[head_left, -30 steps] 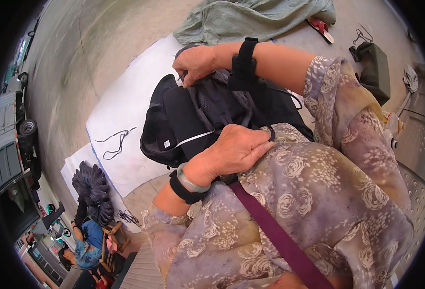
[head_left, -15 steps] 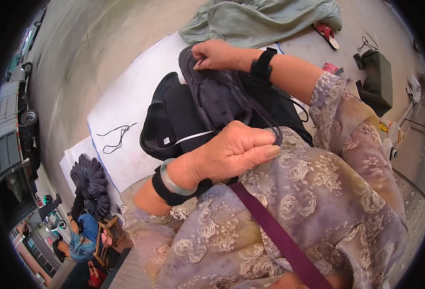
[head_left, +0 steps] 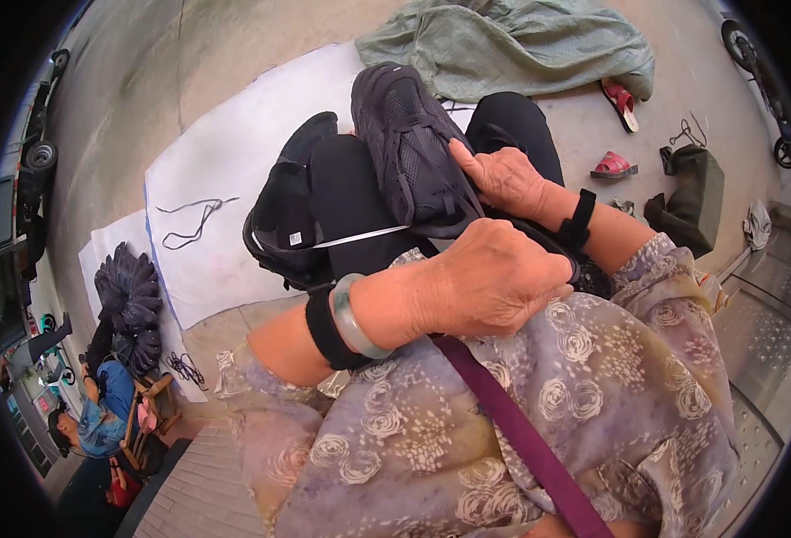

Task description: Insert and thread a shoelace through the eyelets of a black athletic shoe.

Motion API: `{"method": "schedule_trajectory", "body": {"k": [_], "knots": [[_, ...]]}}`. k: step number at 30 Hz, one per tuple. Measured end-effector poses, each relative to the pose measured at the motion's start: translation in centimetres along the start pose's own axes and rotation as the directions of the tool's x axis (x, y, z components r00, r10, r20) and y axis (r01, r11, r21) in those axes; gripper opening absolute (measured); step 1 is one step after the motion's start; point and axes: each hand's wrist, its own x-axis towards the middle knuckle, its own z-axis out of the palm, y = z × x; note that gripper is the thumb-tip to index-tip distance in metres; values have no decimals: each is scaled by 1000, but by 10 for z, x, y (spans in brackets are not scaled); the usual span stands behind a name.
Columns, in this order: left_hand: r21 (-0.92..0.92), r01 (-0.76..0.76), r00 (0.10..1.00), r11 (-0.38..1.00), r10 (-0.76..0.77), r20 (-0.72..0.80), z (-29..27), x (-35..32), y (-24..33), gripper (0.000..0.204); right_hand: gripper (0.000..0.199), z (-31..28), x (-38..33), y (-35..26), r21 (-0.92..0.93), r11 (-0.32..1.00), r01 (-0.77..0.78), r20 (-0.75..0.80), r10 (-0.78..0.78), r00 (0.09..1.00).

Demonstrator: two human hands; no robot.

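Note:
A dark mesh shoe (head_left: 409, 148) lies along my black-trousered knee (head_left: 350, 202), toe pointing away from me. My left hand (head_left: 494, 278), with a pale green bangle and a black band on the wrist, is closed over its heel end near my lap. My right hand (head_left: 507, 179), also wearing a black wrist band, presses against the shoe's right side with the thumb stretched up along it. A second black shoe (head_left: 283, 220) with a white edge line rests against the left of my knee.
A white sheet (head_left: 225, 161) on the concrete carries loose black laces (head_left: 194, 220). A green cloth (head_left: 512, 45), two red sandals (head_left: 615, 134) and a dark bag (head_left: 695, 193) lie beyond. Stacked dark shoe parts (head_left: 131, 300) and a seated person (head_left: 99, 417) are at lower left.
My right hand came down from the shoe's far end to its right side. The shoe now lies flat along my knee with its upper fully showing. My left hand stayed at the heel.

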Motion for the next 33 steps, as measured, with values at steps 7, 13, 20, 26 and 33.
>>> {"method": "schedule_trajectory", "body": {"k": [7, 13, 20, 26, 33], "knots": [[-6, -13, 997, 1000, 13, -74, 5, 3, -2, 20, 74, -15, 3, 7, -43, 997, 70, 29, -69, 997], [-57, -37, 977, 998, 24, -210, -3, 8, 1, 15, 71, -43, -4, 10, 152, 977, 147, 72, -160, 985], [-104, -120, 956, 987, 86, -282, -13, 20, 6, 11, 47, -49, 41, -27, 498, 867, -18, -84, 68, 994], [-183, -90, 965, 979, 40, -259, -36, -4, 26, 9, 21, -56, 23, -4, 731, 680, 49, -29, -41, 999], [-566, 258, 566, 783, -598, -568, -79, -139, 8, 23, 21, -62, -86, 110, 576, 679, -456, 197, 427, 883]]}}
